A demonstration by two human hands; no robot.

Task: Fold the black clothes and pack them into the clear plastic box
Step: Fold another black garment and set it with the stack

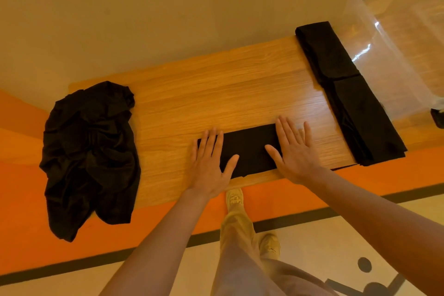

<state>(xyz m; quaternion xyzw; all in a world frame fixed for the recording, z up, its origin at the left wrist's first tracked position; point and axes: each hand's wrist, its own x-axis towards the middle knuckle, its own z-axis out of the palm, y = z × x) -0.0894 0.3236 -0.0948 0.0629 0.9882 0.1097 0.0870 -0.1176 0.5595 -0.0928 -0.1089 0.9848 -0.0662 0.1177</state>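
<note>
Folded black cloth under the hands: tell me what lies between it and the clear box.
Two folded black garments lie in a row on the table's right edge, between the folded black cloth and the clear plastic box.

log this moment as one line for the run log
step: flattening fold | hands: left hand and right hand flat on folded black cloth | unfolded pile: table's left end | clear box: no clothes visible inside
</note>
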